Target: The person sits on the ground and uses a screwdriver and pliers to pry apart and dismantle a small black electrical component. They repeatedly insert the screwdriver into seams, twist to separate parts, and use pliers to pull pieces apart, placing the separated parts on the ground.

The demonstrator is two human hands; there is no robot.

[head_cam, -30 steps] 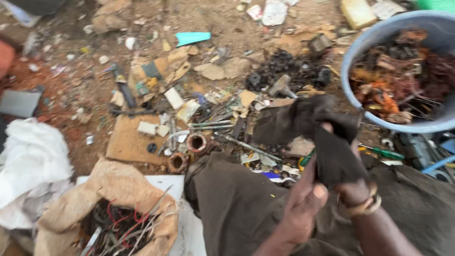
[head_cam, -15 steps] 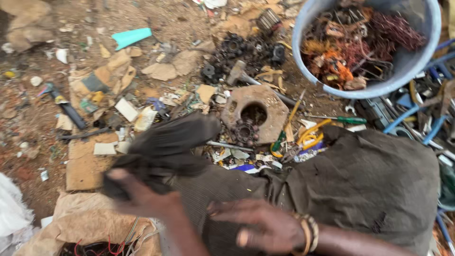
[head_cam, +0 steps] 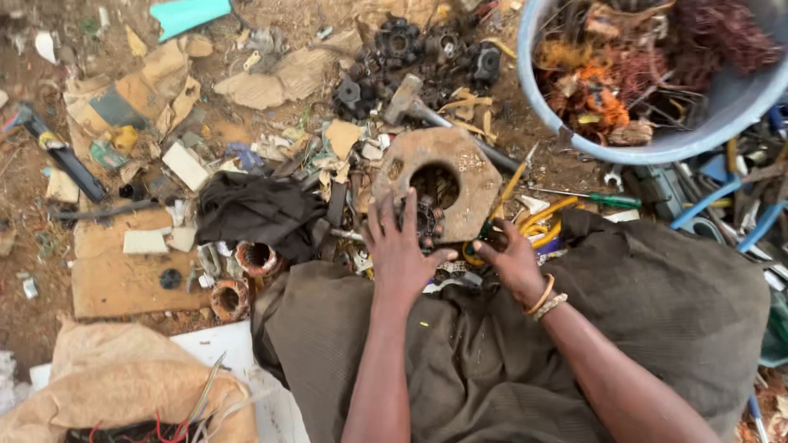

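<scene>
My left hand [head_cam: 400,250] lies with its fingers spread on the near edge of a rusty six-sided metal plate [head_cam: 472,168] with a round hole. Its fingertips touch a small dark motor part [head_cam: 425,220] there. My right hand [head_cam: 510,261] reaches just right of it, fingers curled on yellow-handled pliers [head_cam: 543,215] lying by the plate. A dark cloth [head_cam: 258,209] lies crumpled on the ground to the left, with no hand on it. My lap is covered by a brown cloth [head_cam: 657,312].
A blue basin [head_cam: 574,139] of copper wire scrap stands at the upper right. A hammer [head_cam: 408,100], a green-handled screwdriver [head_cam: 611,199], copper-wound rings [head_cam: 257,257], cardboard [head_cam: 123,283] and dark motor parts [head_cam: 410,45] litter the dirt. A sack [head_cam: 123,381] of wires sits at the lower left.
My left hand has let go of the dark cloth, which now lies on the ground, and moved onto the metal plate. My right hand left my lap and reached the pliers.
</scene>
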